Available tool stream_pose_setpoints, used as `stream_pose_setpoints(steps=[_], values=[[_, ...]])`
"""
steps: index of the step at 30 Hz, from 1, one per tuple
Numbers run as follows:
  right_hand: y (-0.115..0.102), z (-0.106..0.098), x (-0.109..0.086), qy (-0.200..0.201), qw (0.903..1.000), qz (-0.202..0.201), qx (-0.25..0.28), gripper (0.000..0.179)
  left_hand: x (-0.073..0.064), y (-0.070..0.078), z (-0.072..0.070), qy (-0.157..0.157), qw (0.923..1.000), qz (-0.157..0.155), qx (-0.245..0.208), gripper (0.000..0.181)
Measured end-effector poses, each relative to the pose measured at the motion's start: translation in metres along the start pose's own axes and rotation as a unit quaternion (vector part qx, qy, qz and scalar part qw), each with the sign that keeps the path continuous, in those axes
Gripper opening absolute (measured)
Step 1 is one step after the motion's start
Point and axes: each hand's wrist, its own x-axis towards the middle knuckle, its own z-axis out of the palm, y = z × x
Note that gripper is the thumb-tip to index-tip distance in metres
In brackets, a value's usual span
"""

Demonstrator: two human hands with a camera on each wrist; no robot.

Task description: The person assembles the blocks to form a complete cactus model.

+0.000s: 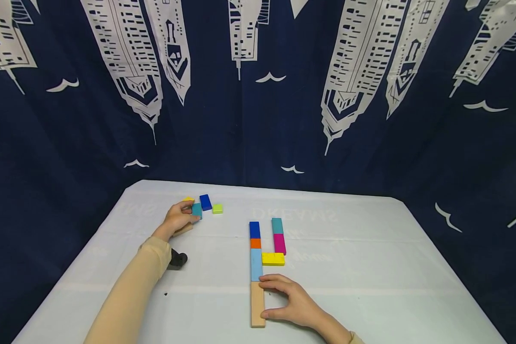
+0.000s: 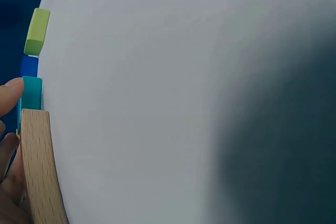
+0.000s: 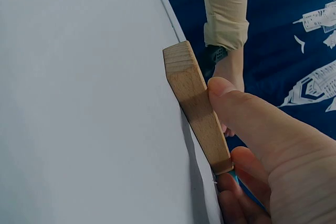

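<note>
In the head view my left hand [image 1: 178, 219] reaches over the far left, thumb and fingers pinching a teal block [image 1: 197, 210]. The left wrist view also shows the thumb at this teal block [image 2: 32, 93]. Beneath that hand lies a plain wooden block [image 2: 39, 163], mostly hidden from the head camera. My right hand [image 1: 298, 303] touches a long wooden block [image 1: 257, 306] at the near end of a row, its thumb and fingertips spread along the right side. Farther up that row come a light blue block [image 1: 256, 264], an orange block [image 1: 255, 243] and a blue block [image 1: 254, 230].
Right of the row, a yellow block [image 1: 273, 259] touches it; a magenta block [image 1: 279, 243] and a second teal block [image 1: 277, 225] extend beyond. By the left hand lie a dark blue block [image 1: 205, 202], a lime block [image 1: 217, 209] and a partly hidden yellow block [image 1: 188, 198].
</note>
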Motion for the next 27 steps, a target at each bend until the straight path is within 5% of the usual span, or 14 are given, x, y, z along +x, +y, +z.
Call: stream_pose_setpoints(steps=[13,27], values=[[-0.0022,-0.0003,0.0003,-0.001,1.0,0.0,0.001,0.058,-0.0022,0.0006,0.005,0.016,0.9998,-0.015,0.003,0.072],[-0.002,-0.0004,0.0005,-0.002,1.0,0.0,0.001,0.058,-0.0044,0.0088,0.0005,-0.007,0.9998,-0.017,-0.01,0.071]])
